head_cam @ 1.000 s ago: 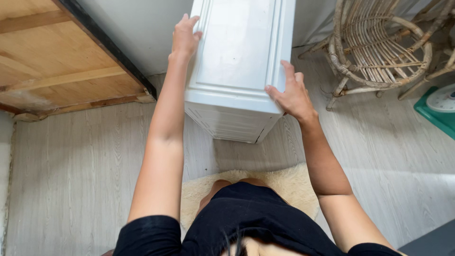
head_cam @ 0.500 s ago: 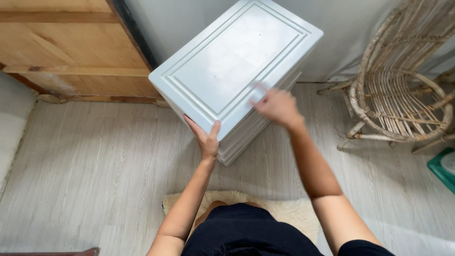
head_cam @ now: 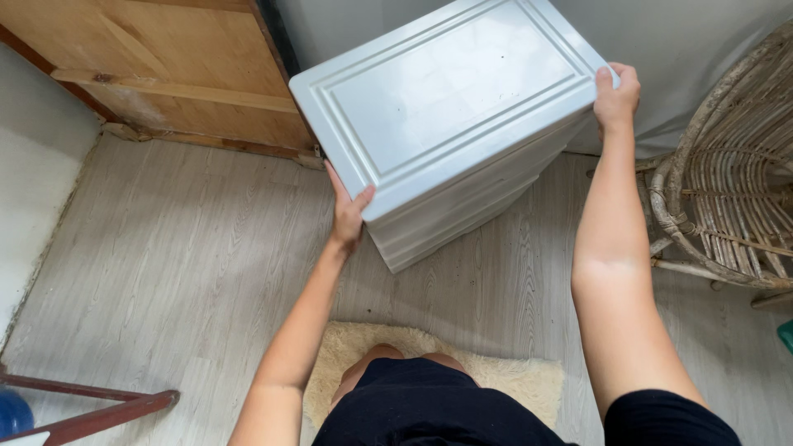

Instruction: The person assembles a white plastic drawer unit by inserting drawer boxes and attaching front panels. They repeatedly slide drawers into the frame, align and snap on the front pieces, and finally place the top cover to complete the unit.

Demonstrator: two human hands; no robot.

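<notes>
A white plastic drawer cabinet (head_cam: 450,107) with a ribbed rectangular top stands on the pale wood-look floor, turned at an angle to the wall. My left hand (head_cam: 347,211) grips its near left corner, fingers under the top's rim. My right hand (head_cam: 616,97) grips the far right corner at the top edge. Both arms are stretched out over the floor. I kneel on a cream fluffy rug (head_cam: 512,380).
A wooden board panel (head_cam: 165,66) leans at the back left. A wicker chair (head_cam: 731,198) stands close on the right. A grey wall (head_cam: 686,49) runs behind the cabinet. A reddish-brown wooden leg (head_cam: 91,417) and a blue object (head_cam: 12,413) sit at the bottom left.
My right hand has moved from the middle of the cabinet's top out to its far right corner. The cabinet has turned a little and the view has shifted.
</notes>
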